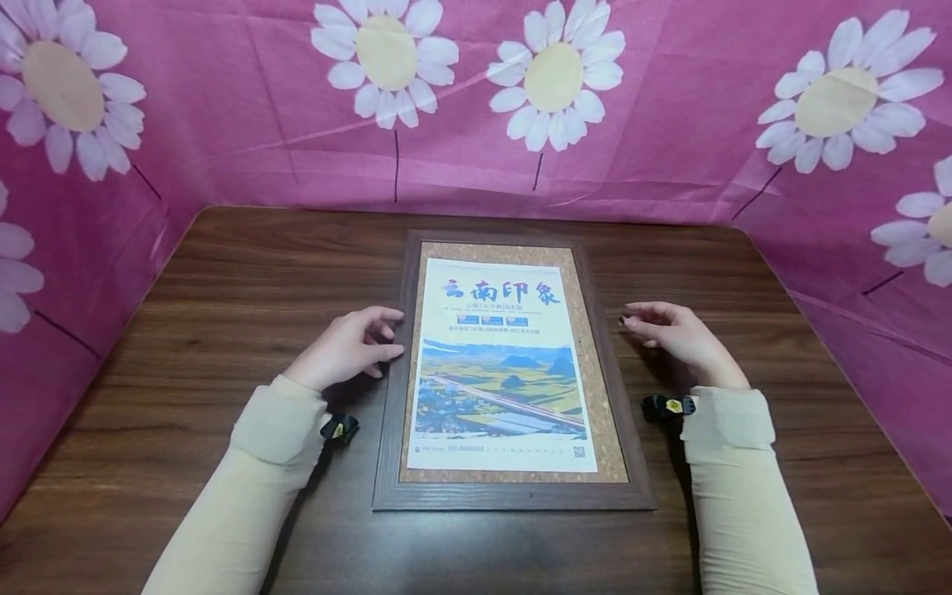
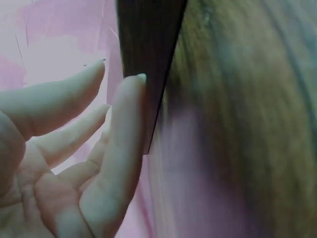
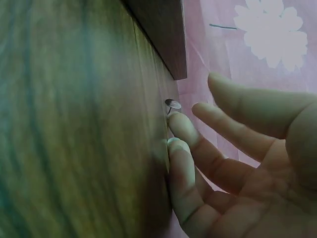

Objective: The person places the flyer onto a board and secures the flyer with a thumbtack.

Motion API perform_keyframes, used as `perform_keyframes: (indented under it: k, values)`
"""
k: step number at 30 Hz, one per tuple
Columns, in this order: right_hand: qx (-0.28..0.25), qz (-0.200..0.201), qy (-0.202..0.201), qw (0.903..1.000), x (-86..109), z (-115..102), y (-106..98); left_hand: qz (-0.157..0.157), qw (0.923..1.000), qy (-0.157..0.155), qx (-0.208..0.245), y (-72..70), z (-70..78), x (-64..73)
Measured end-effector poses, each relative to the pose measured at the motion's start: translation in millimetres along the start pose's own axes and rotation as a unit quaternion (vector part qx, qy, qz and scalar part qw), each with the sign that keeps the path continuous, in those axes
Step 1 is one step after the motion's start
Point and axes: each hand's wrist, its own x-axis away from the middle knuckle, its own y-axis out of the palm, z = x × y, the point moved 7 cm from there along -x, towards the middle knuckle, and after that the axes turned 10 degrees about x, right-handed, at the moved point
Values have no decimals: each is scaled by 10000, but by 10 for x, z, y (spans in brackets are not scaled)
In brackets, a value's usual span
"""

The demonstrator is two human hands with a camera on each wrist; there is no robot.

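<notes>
A framed corkboard [image 1: 613,446] is lying on the surface [image 1: 223,264] between the hands, carrying a poster [image 1: 506,388] (only the head view is showing it). The left hand [image 1: 342,347] is resting loosely open beside the frame, gripping nothing. The right hand [image 1: 684,339] is curving loosely too; its wrist view is revealing a tack [image 3: 173,104] at the fingertips, whether touching I cannot tell.

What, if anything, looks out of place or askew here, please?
The paper looks off-centre: a wider strip of cork board shows on its right than on its left. A tack is near the right hand, outside the frame. Nothing looks spilled.
</notes>
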Motion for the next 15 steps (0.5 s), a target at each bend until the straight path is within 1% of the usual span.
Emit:
perform_keyframes:
  k: [2,4,11,15]
  values:
    - [52,18,3,10000,-8,-4,2,-32,10000,-18,49,-7,-19,-3]
    - [77,31,8,10000,-17,-10,5,-85,10000,-52,5,-10,-32,1]
    - [38,99,123,9999,-40,-1,20,-309,9978,-112,-579,21,-29,6]
    - [275,207,291,9990,-30,14,25,-338,9970,-142,-683,38,-22,8]
